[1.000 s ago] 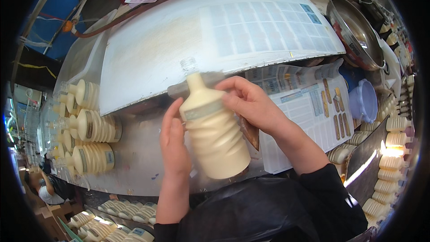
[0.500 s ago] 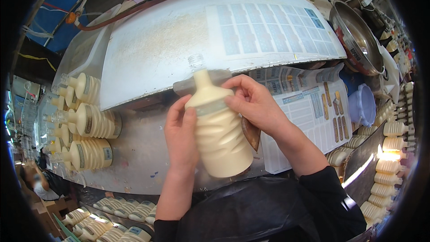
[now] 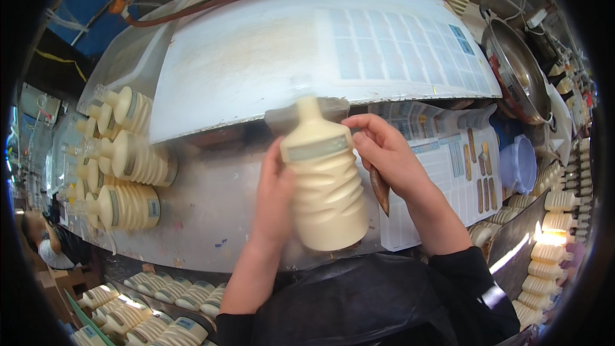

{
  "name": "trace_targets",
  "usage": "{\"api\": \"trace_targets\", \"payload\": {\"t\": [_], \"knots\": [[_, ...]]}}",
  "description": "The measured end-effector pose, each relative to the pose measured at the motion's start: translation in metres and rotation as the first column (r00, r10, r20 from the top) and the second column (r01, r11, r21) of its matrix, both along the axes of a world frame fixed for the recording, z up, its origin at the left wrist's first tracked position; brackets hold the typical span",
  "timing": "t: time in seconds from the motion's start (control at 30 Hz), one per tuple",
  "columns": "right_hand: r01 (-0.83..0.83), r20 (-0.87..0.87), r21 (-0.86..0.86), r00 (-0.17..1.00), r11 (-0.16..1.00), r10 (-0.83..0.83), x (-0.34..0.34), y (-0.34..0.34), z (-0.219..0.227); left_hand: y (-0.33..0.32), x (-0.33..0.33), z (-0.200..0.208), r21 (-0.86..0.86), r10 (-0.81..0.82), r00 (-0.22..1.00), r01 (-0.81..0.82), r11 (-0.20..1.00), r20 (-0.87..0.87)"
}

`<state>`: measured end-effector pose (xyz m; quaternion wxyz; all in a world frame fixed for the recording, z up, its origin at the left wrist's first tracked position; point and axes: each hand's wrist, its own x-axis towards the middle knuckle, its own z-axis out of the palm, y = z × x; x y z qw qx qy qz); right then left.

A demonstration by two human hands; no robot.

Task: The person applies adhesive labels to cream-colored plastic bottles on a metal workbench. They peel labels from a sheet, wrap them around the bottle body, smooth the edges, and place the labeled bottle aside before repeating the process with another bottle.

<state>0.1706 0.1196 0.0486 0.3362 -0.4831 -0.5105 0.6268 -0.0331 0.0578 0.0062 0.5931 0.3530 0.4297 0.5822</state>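
Gripping part-hidden brown tool, R hand touches bottle; L hand blurred, can't tell grip.

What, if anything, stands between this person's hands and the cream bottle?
Nothing visible. The left hand is at the left side of the cream bottle; the right hand is at its right shoulder. A brown pointed piece juts below the right hand, beside the bottle, not in between.

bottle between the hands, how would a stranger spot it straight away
Find the big white board across the top. At its near edge, between the left hand and right hand, is the cream ribbed bottle. Its neck points away from the person; the stacked bottles point left.
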Motion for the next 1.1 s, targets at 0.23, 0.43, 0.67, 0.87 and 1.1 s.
{"api": "trace_targets", "payload": {"t": [0.23,0.43,0.67,0.87,1.1], "knots": [[0.02,-0.149,-0.085,0.988,0.996,-0.033,-0.002,-0.011,-0.005,-0.008,0.006,0.002,-0.166,-0.076,0.996,0.068,0.984,-0.043],[0.017,-0.152,-0.162,0.988,0.987,-0.042,0.002,-0.011,-0.014,-0.01,0.013,0.007,-0.01,0.01,0.957,-0.013,1.0,-0.29],[0.032,-0.129,-0.144,0.99,0.989,-0.05,-0.002,-0.011,-0.013,-0.009,0.013,0.011,0.109,0.092,0.936,-0.059,0.992,-0.339],[0.041,-0.143,-0.151,0.988,0.988,-0.063,0.0,-0.011,-0.015,-0.01,0.008,0.013,0.029,-0.004,0.91,0.018,0.999,-0.414],[0.023,-0.091,-0.144,0.995,0.989,-0.036,0.011,-0.013,-0.012,-0.009,0.008,0.009,-0.097,0.003,0.969,-0.027,0.995,-0.246]]}}
